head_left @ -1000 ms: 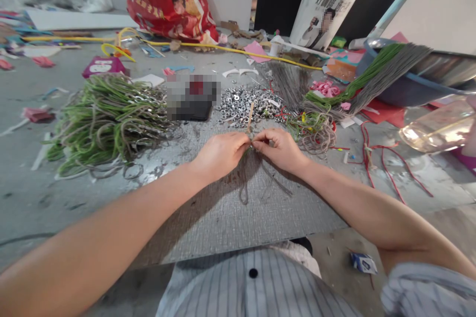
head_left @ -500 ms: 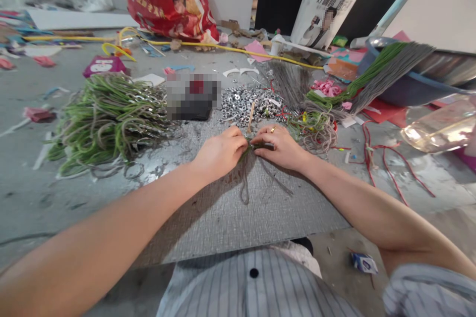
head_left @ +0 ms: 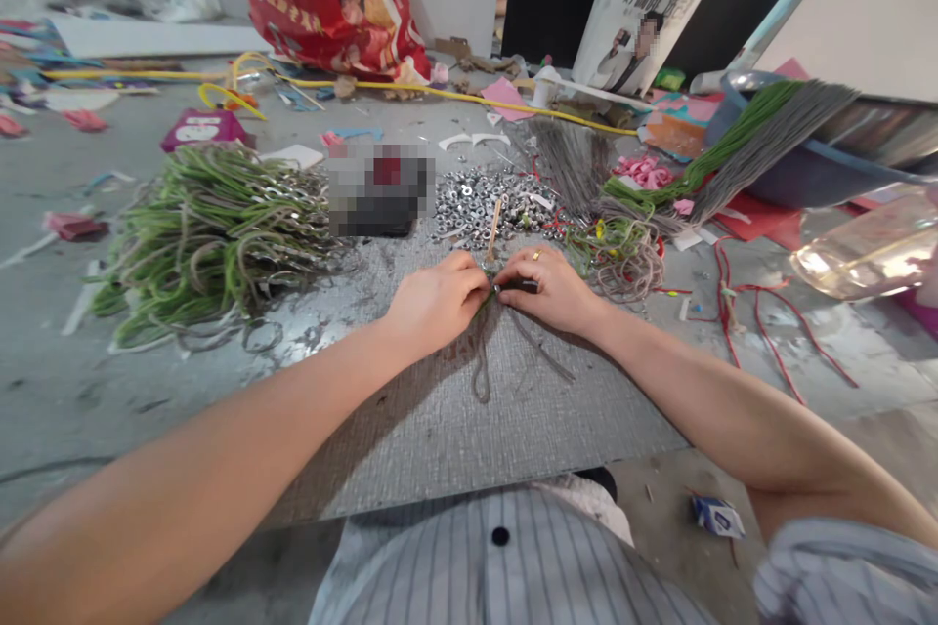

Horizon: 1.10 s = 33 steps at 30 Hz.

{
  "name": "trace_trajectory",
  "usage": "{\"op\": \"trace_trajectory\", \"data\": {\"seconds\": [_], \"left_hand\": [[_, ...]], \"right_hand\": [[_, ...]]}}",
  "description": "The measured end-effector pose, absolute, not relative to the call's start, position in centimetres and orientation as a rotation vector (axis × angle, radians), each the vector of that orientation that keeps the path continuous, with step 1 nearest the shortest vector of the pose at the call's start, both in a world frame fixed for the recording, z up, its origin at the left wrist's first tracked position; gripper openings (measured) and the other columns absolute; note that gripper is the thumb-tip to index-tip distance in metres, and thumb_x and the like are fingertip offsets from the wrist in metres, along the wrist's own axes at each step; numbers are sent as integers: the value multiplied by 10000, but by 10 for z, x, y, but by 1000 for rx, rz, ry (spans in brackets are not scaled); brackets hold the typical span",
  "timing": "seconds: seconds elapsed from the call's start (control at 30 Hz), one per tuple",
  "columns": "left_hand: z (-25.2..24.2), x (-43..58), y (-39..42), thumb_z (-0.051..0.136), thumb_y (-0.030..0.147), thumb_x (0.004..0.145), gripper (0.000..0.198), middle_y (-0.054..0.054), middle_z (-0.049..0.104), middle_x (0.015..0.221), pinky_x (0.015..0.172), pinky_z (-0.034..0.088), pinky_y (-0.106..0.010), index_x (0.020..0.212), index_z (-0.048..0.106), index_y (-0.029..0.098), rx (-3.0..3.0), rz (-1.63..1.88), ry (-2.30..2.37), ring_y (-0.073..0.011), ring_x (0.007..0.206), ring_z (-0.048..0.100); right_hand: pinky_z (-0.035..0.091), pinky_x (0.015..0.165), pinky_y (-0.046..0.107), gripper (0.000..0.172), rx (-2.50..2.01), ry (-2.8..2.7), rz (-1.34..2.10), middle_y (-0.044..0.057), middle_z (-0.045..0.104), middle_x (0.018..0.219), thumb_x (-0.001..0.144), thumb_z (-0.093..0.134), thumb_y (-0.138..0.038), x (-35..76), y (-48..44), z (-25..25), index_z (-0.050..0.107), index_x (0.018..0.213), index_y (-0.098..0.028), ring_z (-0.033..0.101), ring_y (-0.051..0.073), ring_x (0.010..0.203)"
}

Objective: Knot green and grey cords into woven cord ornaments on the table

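Observation:
Near the middle of the table, my left hand (head_left: pixel 444 298) pinches a green and grey cord (head_left: pixel 481 366), whose grey loop hangs down onto the tabletop. My right hand (head_left: pixel 553 286) meets it fingertip to fingertip, closed on the same cord; a grey tail slants off below that palm. A small shiny spot shows between the fingertips, too small to name. Just beyond the hands lies a heap of small silver metal clasps (head_left: pixel 469 205), with a thin wooden stick (head_left: pixel 495 227) standing out of it.
A pile of green and grey cords with metal clasps (head_left: pixel 212 244) lies left, beside a blurred dark object (head_left: pixel 381 195). Tangled cord scraps (head_left: pixel 630 259) and red cords (head_left: pixel 725 303) lie right. Further right are a blue basin (head_left: pixel 777 156) and a clear bottle (head_left: pixel 872 239). A red bag (head_left: pixel 329 0) stands behind.
My right fingers have closed in more tightly at the cord, and the small shiny spot now shows between the fingertips. My left hand has shifted very slightly to the right.

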State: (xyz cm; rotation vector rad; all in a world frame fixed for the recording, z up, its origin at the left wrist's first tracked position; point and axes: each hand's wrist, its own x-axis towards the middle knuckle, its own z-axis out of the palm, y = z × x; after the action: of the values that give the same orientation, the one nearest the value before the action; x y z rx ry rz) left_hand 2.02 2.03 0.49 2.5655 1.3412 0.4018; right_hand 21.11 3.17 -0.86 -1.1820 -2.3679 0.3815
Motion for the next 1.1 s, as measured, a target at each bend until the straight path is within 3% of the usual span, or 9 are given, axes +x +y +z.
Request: {"op": "trace_trajectory", "data": {"seconds": [0.2,0.43,0.77,1.1], "left_hand": [[1,21,20,455,261,854,231,-40,645,893,566,431,-258,806,671,194,2633,454,1342,-171,763,620],[3,23,19,471,271,856,215,-33,649,914,554,420,-270,840,675,207,2602,394,1406,-188,768,629],[2,23,19,473,288,861,220,-28,655,896,525,392,-250,829,676,213,2624,415,1427,-176,748,627],[8,27,17,453,302,855,223,-36,640,956,624,458,-307,913,640,196,2563,339,1476,-217,830,635]], "right_hand": [[362,811,337,101,-1204,-2361,379,28,680,835,757,665,-245,209,30,-6,696,847,-212,576,178,857],[388,715,279,113,-1216,-2293,418,17,670,734,811,584,-196,210,30,-5,687,766,-192,574,138,728],[379,758,317,85,-1193,-2378,246,26,673,816,793,624,-215,210,29,-10,699,753,-214,579,166,806],[407,711,304,120,-1026,-2383,133,44,642,750,764,543,-154,207,29,-11,634,688,-169,575,167,732]]}}
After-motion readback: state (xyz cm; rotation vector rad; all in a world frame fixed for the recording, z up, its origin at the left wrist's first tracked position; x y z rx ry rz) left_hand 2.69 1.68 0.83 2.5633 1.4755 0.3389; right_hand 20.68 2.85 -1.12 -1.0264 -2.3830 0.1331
